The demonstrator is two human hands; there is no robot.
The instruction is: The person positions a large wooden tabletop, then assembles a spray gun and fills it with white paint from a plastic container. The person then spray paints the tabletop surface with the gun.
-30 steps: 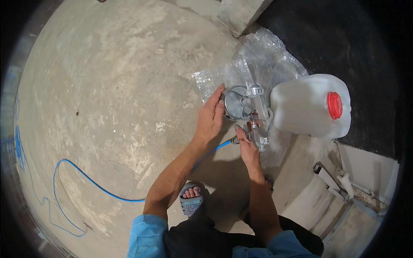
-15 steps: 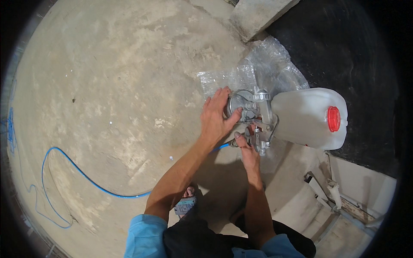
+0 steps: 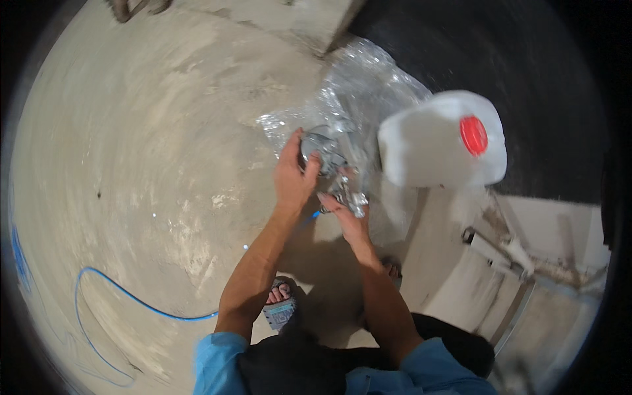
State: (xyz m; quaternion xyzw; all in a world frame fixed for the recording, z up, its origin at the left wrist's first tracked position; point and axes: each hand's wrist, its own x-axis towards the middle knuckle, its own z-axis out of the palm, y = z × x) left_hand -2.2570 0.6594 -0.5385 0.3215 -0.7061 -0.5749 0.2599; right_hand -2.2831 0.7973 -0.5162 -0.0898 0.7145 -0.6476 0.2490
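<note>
Spray gun point(image 3: 338, 159) lies left of the white jerrycan point(image 3: 428, 148), cup point(image 3: 320, 145) farther from me; my left hand point(image 3: 294, 181) curls round the cup, my right hand point(image 3: 350, 218) grips its nearer end, fingertips partly hidden.

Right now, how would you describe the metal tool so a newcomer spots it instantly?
Find the big white jug with the red cap. Just left of it, the left hand and right hand hold the metal tool. Its grey, rounded end sets it apart from the white jug and crinkled clear film.
</note>
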